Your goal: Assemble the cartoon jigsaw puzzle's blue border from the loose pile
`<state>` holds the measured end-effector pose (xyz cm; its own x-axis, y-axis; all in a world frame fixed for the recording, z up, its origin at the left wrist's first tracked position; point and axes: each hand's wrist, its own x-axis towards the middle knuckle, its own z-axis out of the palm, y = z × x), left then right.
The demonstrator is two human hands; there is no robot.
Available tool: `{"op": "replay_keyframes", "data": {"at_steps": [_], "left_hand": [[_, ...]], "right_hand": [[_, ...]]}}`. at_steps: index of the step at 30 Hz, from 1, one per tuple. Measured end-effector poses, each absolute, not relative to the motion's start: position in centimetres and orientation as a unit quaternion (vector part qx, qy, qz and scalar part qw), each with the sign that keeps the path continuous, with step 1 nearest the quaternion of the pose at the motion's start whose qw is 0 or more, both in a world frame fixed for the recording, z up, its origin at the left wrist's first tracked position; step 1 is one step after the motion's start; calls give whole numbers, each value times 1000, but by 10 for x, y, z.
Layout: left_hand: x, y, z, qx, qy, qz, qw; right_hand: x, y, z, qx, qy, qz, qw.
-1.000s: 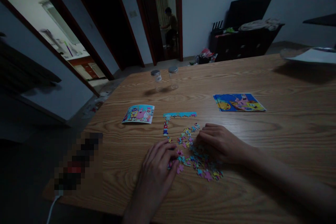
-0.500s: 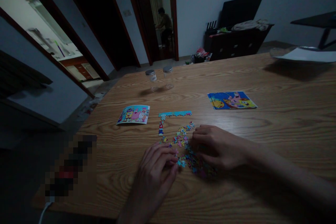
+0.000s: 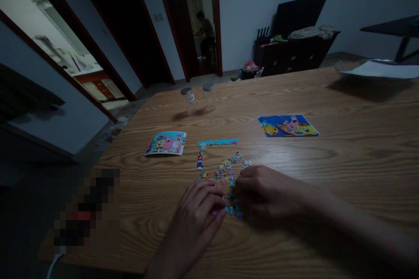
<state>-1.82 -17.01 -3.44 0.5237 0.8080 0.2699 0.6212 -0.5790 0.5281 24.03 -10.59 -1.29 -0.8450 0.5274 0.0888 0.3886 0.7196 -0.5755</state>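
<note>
Loose jigsaw pieces (image 3: 225, 174) lie in a small heap on the wooden table in front of me. My left hand (image 3: 199, 209) rests at the heap's left side, its fingers lightly bent and its thumb apart, touching pieces at the fingertips. Over the right side of the heap is my right hand (image 3: 262, 189), fingers curled inward; its fingertips and anything in them are hidden. Beyond the heap, joined border pieces (image 3: 218, 142) form a row along the top, with a short column (image 3: 200, 160) down the left. A pale piece (image 3: 248, 163) lies just beyond my right knuckles.
A cartoon picture sheet (image 3: 166, 143) lies at left, and blue picture cards (image 3: 288, 125) at right. Two lidded jars (image 3: 208, 96) stand toward the far edge. White paper (image 3: 381, 69) is at far right. A person (image 3: 205, 32) sits beyond the doorway.
My right hand has curled its fingers and shifted slightly down and left, uncovering the pale piece. My left hand has moved slightly right. The pieces between them have shifted.
</note>
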Motion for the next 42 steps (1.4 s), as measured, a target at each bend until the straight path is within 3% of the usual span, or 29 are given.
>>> {"op": "replay_keyframes", "data": {"at_steps": [7, 10, 13, 19, 28, 42], "left_hand": [[-13, -115, 3, 871, 389, 215, 208], [-4, -88, 9, 892, 357, 176, 213], [6, -69, -2, 914, 327, 171, 167], [9, -52, -34, 940, 278, 191, 48], [-6, -52, -37, 923, 306, 211, 105], [-2, -60, -39, 931, 274, 231, 72]], "right_hand": [[256, -86, -14, -269, -914, 129, 274], [267, -72, -18, -274, -924, 20, 267], [267, -68, -27, -276, -929, -2, 246], [255, -78, -35, -261, -947, 35, 186], [251, -93, -14, -230, -945, 186, 139], [244, -105, -13, -282, -929, 217, 100]]}}
